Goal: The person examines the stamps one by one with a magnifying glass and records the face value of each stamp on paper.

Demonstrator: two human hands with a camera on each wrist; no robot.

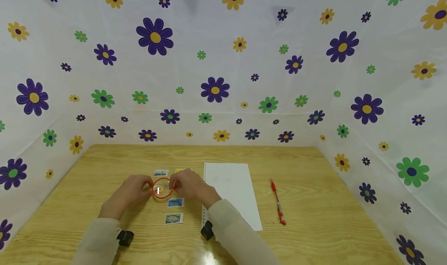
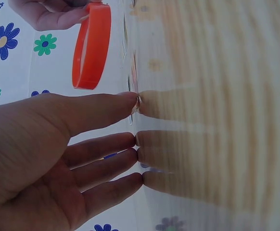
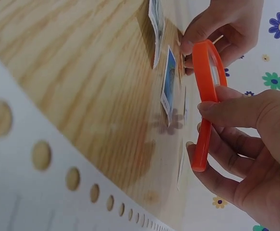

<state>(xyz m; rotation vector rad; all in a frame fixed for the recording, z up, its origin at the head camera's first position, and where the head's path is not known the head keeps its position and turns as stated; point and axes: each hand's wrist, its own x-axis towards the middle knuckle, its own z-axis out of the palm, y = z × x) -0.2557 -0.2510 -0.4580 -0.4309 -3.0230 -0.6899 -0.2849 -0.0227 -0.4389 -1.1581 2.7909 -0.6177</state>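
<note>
My right hand (image 1: 190, 185) holds an orange-red magnifying glass (image 3: 205, 96) by its handle, thumb on one side and fingers on the other. Its round lens stands above a small stamp (image 1: 160, 189) with yellow and red in it, seen through the glass. At that stamp's left edge, my left hand (image 1: 134, 191) pinches with the thumb; the index finger is mostly hidden in the left wrist view. The other left fingertips (image 2: 130, 140) touch the table. More stamps lie close by: a blue one (image 1: 176, 202), a grey-green one (image 1: 174, 218) and one with a landscape (image 1: 161, 173).
A spiral-punched white notebook sheet (image 1: 232, 195) with faint marks lies right of the stamps. Further right is a red pen (image 1: 277, 201). A yellow stamp (image 1: 179, 170) is partly hidden behind my right hand. Flower-patterned sheeting (image 1: 216, 113) surrounds the wooden table (image 1: 307, 179).
</note>
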